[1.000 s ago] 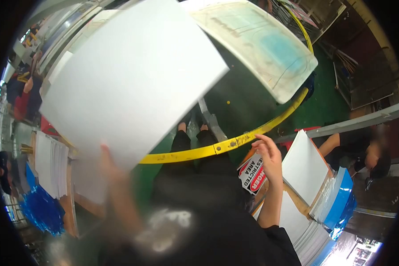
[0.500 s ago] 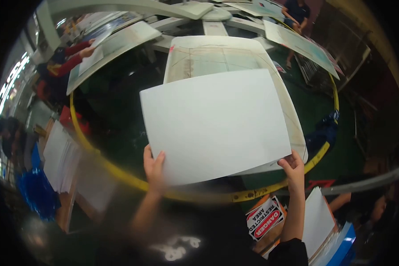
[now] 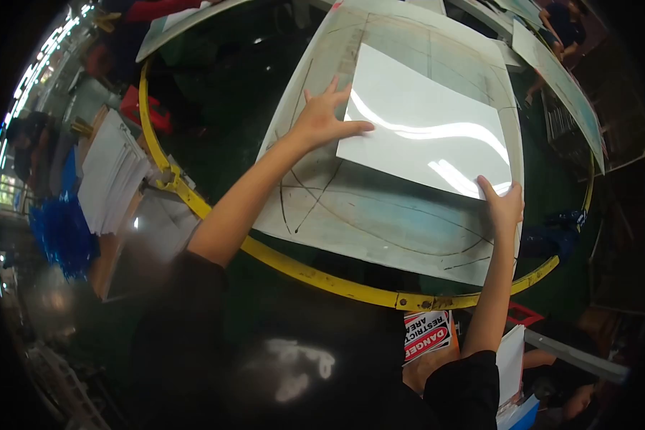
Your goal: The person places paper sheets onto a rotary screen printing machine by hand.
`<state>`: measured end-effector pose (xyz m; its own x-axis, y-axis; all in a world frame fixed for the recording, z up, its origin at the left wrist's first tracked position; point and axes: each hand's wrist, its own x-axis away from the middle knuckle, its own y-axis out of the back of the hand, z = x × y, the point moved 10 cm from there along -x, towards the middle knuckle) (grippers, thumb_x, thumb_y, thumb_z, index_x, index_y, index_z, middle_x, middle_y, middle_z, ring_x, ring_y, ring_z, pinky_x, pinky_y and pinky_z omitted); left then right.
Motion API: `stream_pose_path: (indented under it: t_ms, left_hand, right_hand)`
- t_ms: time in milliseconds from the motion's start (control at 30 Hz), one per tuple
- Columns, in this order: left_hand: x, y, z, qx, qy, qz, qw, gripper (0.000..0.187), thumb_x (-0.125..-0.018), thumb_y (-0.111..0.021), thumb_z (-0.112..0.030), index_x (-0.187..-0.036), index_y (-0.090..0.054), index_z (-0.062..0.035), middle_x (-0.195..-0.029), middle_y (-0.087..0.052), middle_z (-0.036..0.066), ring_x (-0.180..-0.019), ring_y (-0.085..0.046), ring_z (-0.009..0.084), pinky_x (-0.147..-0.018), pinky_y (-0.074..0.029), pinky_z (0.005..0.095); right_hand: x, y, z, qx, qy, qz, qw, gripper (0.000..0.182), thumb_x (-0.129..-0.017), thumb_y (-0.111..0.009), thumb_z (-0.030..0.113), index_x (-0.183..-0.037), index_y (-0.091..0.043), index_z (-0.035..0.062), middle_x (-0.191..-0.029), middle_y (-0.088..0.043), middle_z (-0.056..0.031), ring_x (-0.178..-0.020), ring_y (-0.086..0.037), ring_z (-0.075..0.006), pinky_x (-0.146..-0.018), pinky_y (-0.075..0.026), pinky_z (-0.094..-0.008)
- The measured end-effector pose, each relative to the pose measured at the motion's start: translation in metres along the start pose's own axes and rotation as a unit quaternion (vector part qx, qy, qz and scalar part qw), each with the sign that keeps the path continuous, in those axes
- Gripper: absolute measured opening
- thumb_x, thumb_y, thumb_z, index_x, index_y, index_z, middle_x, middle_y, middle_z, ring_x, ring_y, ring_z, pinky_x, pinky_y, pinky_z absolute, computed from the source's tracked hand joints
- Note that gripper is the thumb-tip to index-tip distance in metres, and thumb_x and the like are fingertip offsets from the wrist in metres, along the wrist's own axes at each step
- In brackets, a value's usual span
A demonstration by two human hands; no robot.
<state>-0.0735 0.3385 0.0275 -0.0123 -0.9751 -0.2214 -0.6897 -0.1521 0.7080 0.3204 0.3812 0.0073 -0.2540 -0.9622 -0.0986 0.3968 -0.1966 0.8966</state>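
A glossy white sheet (image 3: 426, 107) lies over the large pale board (image 3: 387, 215), whose surface is stained and marked with dark curved lines. At the sheet's left edge is my left hand (image 3: 324, 120), fingers spread and thumb reaching over the edge. My right hand (image 3: 505, 204) holds the sheet's near right corner, thumb at the near edge and fingers along the right side. Bright reflections curve across the sheet.
A yellow ring rail (image 3: 301, 271) curves around in front of me. Stacked white sheets (image 3: 111, 172) stand at left, beside blue plastic (image 3: 63, 233). Danger signs (image 3: 428, 335) lie below right. Another board (image 3: 559, 89) is at upper right, near a seated person (image 3: 562, 29).
The white sheet has moved away from me and down over the board. My left hand has gone from gripping its near left corner to spread fingers at its left edge. My view has shifted.
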Motion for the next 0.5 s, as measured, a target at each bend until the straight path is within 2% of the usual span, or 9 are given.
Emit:
stream_pose_path:
  t_ms: [100, 300, 400, 500]
  left_hand:
    - [-0.006, -0.010, 0.030, -0.029, -0.024, 0.023, 0.999, 0.105, -0.057, -0.072, -0.066, -0.131, -0.045, 0.0029, -0.141, -0.035, 0.024, -0.140, -0.003, 0.0385, -0.096, 0.018, 0.0679]
    - [0.007, -0.021, 0.048, -0.134, -0.051, 0.027, 0.989, 0.114, -0.051, -0.072, -0.070, -0.131, -0.043, 0.0052, -0.143, -0.032, 0.024, -0.140, 0.007, 0.0400, -0.087, 0.023, 0.0729]
    - [0.010, -0.025, 0.056, -0.153, -0.023, 0.053, 0.986, 0.113, -0.052, -0.075, -0.065, -0.135, -0.039, 0.0028, -0.147, -0.028, 0.017, -0.140, 0.008, 0.0378, -0.087, 0.025, 0.0699]
    - [0.011, -0.025, 0.060, -0.142, -0.014, 0.056, 0.988, 0.113, -0.051, -0.075, -0.065, -0.136, -0.039, 0.0009, -0.148, -0.028, 0.015, -0.140, 0.009, 0.0388, -0.086, 0.025, 0.0705]
  right_hand:
    - [0.007, -0.005, 0.002, -0.023, 0.000, -0.018, 1.000, 0.088, -0.062, -0.073, 0.060, -0.122, -0.049, 0.0006, -0.117, -0.057, -0.0190, -0.116, -0.045, -0.0371, -0.100, -0.023, -0.0518]
    - [0.031, 0.006, 0.011, -0.012, 0.022, -0.086, 0.996, 0.088, -0.063, -0.074, 0.056, -0.126, -0.046, 0.0002, -0.119, -0.056, -0.0176, -0.117, -0.044, -0.0347, -0.103, -0.019, -0.0480]
    - [0.034, 0.001, 0.011, -0.002, 0.030, -0.102, 0.994, 0.090, -0.064, -0.074, 0.056, -0.127, -0.044, -0.0001, -0.120, -0.055, -0.0184, -0.117, -0.044, -0.0345, -0.103, -0.018, -0.0478]
    - [0.035, -0.003, 0.011, 0.009, 0.024, -0.092, 0.995, 0.091, -0.064, -0.074, 0.056, -0.128, -0.043, -0.0004, -0.120, -0.054, -0.0191, -0.118, -0.043, -0.0345, -0.103, -0.017, -0.0476]
